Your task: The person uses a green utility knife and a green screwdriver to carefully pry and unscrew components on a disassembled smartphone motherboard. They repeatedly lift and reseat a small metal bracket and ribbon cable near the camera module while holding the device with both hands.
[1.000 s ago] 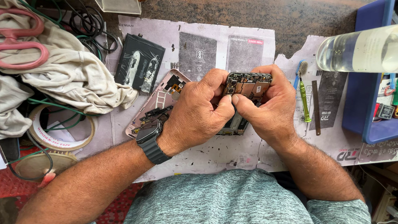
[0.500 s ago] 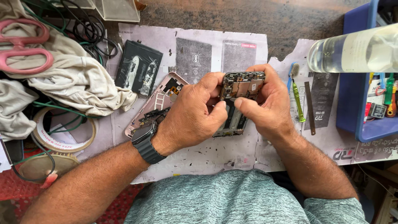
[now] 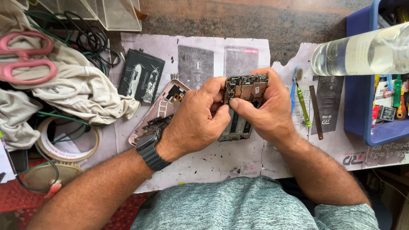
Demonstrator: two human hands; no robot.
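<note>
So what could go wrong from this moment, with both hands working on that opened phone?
1. Both hands, left hand and right hand, press thumbs on the opened phone held above the table; its bare circuit board could flex or crack, or the phone could slip from the grip.
2. Small dark bits lie scattered on the paper; any loose part dropped there may be hard to find.
3. The clear bottle lies on its side across the blue tray's rim and might roll onto the work.
</note>
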